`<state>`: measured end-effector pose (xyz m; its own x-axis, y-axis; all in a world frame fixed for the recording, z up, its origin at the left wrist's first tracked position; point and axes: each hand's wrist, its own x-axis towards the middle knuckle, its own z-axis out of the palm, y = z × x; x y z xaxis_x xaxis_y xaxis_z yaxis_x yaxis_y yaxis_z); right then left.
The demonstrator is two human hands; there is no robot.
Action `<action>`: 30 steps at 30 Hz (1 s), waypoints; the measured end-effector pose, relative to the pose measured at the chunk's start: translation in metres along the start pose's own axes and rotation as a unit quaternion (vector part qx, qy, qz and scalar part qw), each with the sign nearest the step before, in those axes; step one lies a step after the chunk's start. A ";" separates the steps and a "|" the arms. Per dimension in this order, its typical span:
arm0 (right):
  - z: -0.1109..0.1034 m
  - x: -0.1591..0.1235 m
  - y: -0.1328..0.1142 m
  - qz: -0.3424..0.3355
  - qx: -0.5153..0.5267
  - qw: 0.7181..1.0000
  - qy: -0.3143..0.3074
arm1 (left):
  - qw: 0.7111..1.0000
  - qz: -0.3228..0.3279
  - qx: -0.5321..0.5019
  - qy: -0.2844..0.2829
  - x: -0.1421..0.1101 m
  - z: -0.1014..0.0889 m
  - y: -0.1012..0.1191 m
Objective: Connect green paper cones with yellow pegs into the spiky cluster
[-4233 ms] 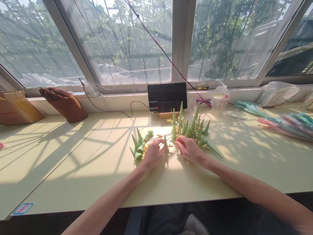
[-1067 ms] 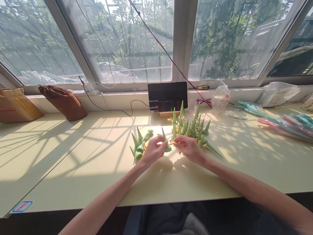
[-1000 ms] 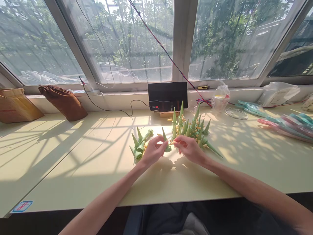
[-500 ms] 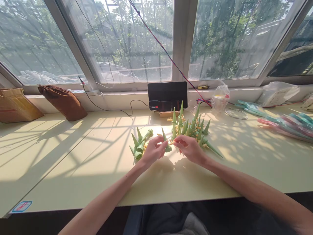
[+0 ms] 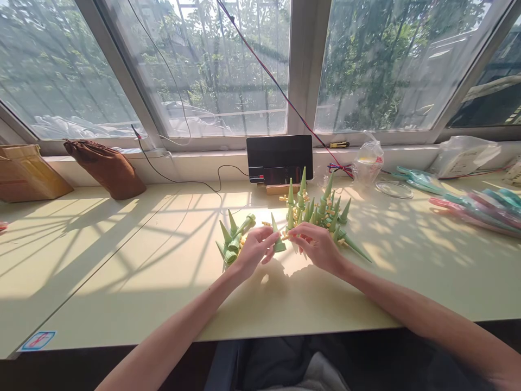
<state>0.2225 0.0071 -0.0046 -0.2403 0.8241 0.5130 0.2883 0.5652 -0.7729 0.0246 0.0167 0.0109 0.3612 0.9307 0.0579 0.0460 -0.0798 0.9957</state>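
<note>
A green cone [image 5: 279,247] with a wider base is pinched near its middle by my left hand [image 5: 256,251], its point upward. My right hand [image 5: 319,245] is closed on a small yellow peg [image 5: 285,237], at the cone's right side; whether the peg touches the cone I cannot tell. Left of my left hand lies a group of green cones [image 5: 232,239] with yellow bits among them. Beyond my right hand stands a larger cluster of green cones [image 5: 302,198], with yellow pegs sticking out sideways.
A black tablet [image 5: 279,155] leans on a stand at the window. Far left are a brown drawstring pouch [image 5: 112,171] and a cardboard box [image 5: 32,174]. A bagged cup [image 5: 367,163] and plastic-wrapped items [image 5: 480,212] lie to the right. The table's front edge is near my forearms.
The cone in my left hand has tilted and shifted very slightly, and the left fingers have spread a little beneath it. My right hand stays at nearly the same place with the peg.
</note>
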 end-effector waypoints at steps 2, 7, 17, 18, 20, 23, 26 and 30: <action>0.000 0.000 0.000 -0.001 -0.003 1.000 -0.003 | 1.000 -0.003 0.001 0.001 0.000 0.000 0.001; 0.001 -0.001 0.001 0.008 -0.010 1.000 -0.004 | 0.997 0.046 0.049 0.031 -0.001 0.003 0.003; 0.002 0.000 0.003 0.011 -0.013 1.000 -0.005 | 0.980 0.149 0.123 0.038 -0.003 0.003 -0.003; 0.002 0.000 0.003 0.012 -0.012 1.000 -0.008 | 0.979 0.152 0.129 0.038 -0.003 0.002 -0.003; 0.002 0.000 0.002 0.014 -0.012 1.000 -0.013 | 0.978 0.156 0.136 0.038 -0.003 0.002 -0.004; 0.002 0.000 0.002 0.016 -0.014 1.000 -0.020 | 0.977 0.159 0.138 0.039 -0.003 0.002 -0.005; 0.002 0.000 0.003 0.014 -0.017 1.000 -0.021 | 0.980 0.149 0.127 0.039 -0.003 0.002 -0.004; 0.002 -0.001 0.004 0.001 -0.021 1.000 -0.013 | 0.990 0.104 0.087 0.031 -0.002 0.003 0.000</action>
<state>0.2219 0.0085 -0.0088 -0.2631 0.8243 0.5014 0.3274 0.5651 -0.7573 0.0265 0.0136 0.0107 0.3213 0.9074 0.2708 0.1385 -0.3279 0.9345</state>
